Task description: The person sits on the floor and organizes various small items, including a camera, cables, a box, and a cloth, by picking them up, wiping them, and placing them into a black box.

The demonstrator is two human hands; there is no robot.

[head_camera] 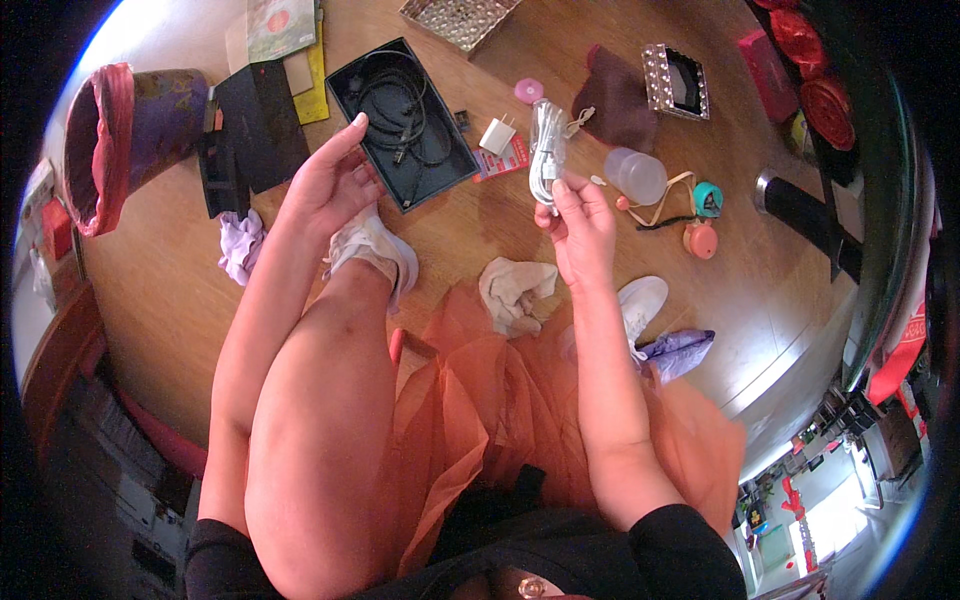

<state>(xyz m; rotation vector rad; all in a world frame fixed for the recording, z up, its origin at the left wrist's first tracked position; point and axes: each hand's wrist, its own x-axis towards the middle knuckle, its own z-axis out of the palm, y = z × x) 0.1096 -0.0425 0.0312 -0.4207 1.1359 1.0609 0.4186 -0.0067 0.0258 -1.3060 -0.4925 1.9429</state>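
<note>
My left hand (334,184) grips the near left edge of a dark open box (442,184), thumb over the rim. Inside the box lies a coiled black cable (394,105) with its plugs showing. In my right hand (581,221) is a bundled white cable (546,154), partly in clear plastic, pinched between thumb and fingers. Between the two hands, a white plug adapter (497,136) with metal prongs rests on a red printed card (504,161). A pink round object (529,91) lies just beyond the white cable.
On the wooden floor (450,247) are a studded tray (461,22), a dark cloth (611,97), a studded frame-like box (675,82), a translucent cup (636,176) and a crumpled beige cloth (517,292). At left, a bin (150,135) lies on its side beside black folded card (259,124).
</note>
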